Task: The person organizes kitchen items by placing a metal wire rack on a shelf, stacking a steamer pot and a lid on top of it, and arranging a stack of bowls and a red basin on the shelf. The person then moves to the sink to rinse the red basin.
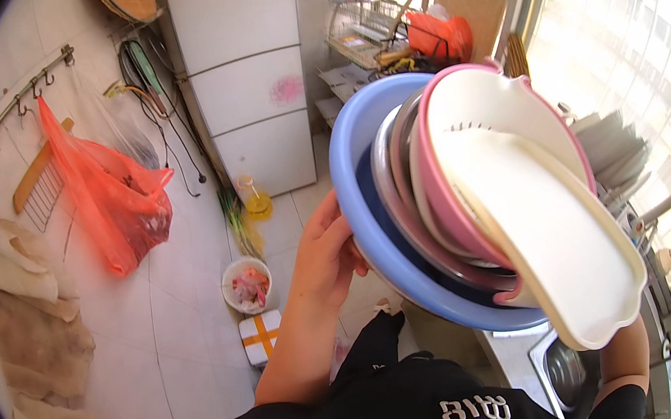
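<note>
My left hand (333, 242) grips the left rim of a large blue plastic basin (345, 163), which is tilted and raised in front of me. Nested inside the basin are metal bowls (395, 201) and a pink-and-white colander (487, 98) with drain slots. A white oblong plastic tray (548, 212) with a cream rim lies across the colander and sticks out over the basin's lower right edge. Only my right forearm shows, at the lower right; the right hand is hidden behind the tray and basin.
A white refrigerator (255, 92) stands ahead, with an oil jug (257, 204), green onions (241, 223), a waste bin (247, 286) and a taped white box (262, 335) along the left wall. A red bag (116, 202) hangs there. A wire rack (357, 45) stands beyond; a sink (564, 370) is at right.
</note>
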`<act>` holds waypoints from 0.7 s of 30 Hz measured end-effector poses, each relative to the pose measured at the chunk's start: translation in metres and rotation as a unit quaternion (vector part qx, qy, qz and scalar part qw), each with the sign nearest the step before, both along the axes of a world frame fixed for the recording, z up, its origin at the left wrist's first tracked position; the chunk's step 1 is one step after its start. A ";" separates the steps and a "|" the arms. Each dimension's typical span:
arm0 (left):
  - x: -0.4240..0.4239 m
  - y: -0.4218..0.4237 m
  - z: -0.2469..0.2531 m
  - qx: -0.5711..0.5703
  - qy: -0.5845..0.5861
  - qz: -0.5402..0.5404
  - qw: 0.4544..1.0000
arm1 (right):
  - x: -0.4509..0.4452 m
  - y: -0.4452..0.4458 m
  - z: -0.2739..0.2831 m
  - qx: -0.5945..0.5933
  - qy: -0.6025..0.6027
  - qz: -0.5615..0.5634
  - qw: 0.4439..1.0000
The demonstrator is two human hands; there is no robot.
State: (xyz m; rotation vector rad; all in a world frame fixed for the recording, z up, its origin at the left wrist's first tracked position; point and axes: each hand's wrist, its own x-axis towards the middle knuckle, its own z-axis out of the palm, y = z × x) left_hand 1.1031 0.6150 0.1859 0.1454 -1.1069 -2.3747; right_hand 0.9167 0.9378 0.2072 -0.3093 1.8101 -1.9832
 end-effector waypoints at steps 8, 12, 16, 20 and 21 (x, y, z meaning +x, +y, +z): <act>-0.077 -0.149 -0.048 0.031 -0.073 0.106 0.991 | -0.107 -0.170 -0.010 0.000 0.000 0.083 0.997; -0.137 -0.235 -0.056 0.030 -0.076 0.121 0.989 | -0.170 -0.259 -0.019 0.006 0.011 0.084 0.996; -0.186 -0.317 -0.048 0.009 -0.108 0.094 0.990 | -0.207 -0.342 -0.016 -0.023 -0.060 0.028 0.998; -0.231 -0.379 -0.039 0.000 -0.118 0.088 0.989 | -0.272 -0.389 -0.037 0.018 -0.015 0.049 0.999; -0.241 -0.388 -0.034 0.001 -0.113 0.080 0.990 | -0.293 -0.392 -0.042 0.032 -0.029 0.046 0.998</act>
